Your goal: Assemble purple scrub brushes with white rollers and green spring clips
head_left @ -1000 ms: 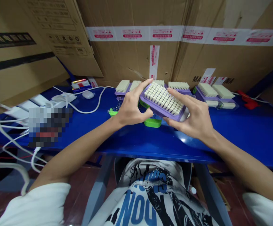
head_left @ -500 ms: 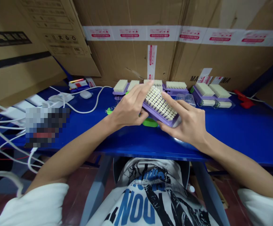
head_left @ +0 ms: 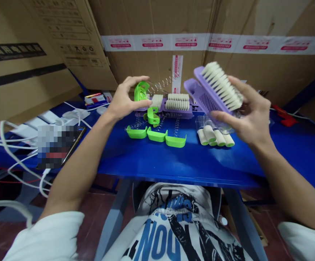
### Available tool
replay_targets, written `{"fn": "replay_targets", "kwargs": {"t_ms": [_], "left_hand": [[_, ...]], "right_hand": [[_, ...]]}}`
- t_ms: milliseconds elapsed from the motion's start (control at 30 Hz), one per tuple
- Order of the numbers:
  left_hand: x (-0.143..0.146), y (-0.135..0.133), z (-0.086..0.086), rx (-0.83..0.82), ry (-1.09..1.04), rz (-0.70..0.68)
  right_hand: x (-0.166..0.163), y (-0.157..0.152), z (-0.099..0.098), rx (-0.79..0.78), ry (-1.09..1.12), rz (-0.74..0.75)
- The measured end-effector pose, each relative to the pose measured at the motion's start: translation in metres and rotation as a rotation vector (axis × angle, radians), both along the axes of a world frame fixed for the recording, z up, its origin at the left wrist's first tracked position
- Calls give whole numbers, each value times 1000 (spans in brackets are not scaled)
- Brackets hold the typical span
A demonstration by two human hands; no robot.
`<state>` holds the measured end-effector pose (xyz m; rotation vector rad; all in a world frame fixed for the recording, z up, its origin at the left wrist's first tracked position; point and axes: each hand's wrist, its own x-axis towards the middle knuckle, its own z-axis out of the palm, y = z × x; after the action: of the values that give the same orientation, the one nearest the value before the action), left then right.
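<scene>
My left hand pinches a bright green plastic clip, held above the table, with a thin metal coil spring stretching from it to the right. Raised on the other side, my right hand grips a purple brush with cream bristles, tilted bristles up and right. Below my left hand lies another green clip. Several green trough-shaped pieces with springs sit in a row nearer the front edge. Beneath the held brush are several white rollers with green ends.
More purple brushes line the back of the blue table, against a taped cardboard box. On the left are a phone, white cables and a power strip. A red object rests at the right.
Both hands were together on the brush. They have moved apart: my right hand has carried the brush up and right, while my left has let go of it and taken a green clip.
</scene>
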<state>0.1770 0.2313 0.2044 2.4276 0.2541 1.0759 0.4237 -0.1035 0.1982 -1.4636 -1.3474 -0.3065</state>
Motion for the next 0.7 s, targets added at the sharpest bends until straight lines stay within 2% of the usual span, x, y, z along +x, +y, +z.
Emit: {"fn": "replay_targets", "kwargs": {"t_ms": [67,133,233,333,533,700], "left_hand": [[-1,-6,-1,36,64,103],[-2,-21,-2,139,138,156],[-7,-45,-2,320,226,102],[-10,-63,-2,453,340,49],[-1,-92,-10,609,583,203],[7,-111,-17,717,697,264]], "right_hand": [[2,2,1,80,66,-8],[3,4,0,121,115,-12],[3,7,-3,140,149,-35],[1,8,-6,119,143,-33],[1,8,-12,38,58,-45],[0,10,-18,-27,-13,-73]]}}
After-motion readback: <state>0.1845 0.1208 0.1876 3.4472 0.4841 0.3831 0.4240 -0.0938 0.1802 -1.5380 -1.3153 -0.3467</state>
